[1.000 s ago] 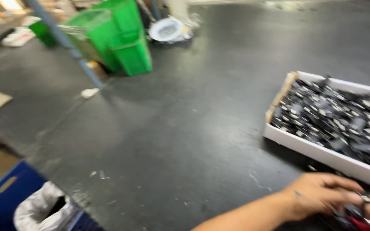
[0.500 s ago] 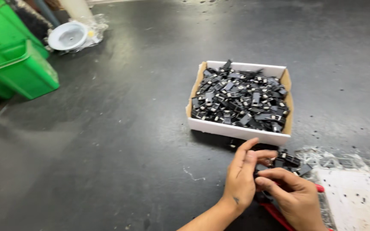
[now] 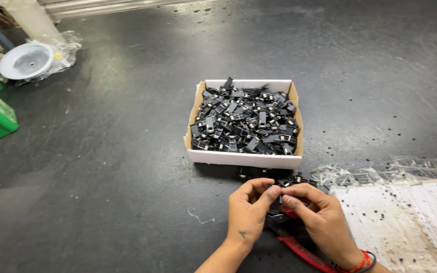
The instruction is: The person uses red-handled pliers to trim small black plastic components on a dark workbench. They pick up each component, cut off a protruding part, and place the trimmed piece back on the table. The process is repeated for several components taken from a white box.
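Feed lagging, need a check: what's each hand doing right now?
Left hand: fingers pinched on a small black part.
Right hand: fingers pinched on the same small black part.

I'm seeing even overhead light, sheen glaring off the dark floor point(image 3: 102, 167), sharp focus, slight edge distortion.

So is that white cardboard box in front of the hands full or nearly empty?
Full. The white box is open-topped, and small black parts are heaped across it up to the rim, a few poking above the far edge.
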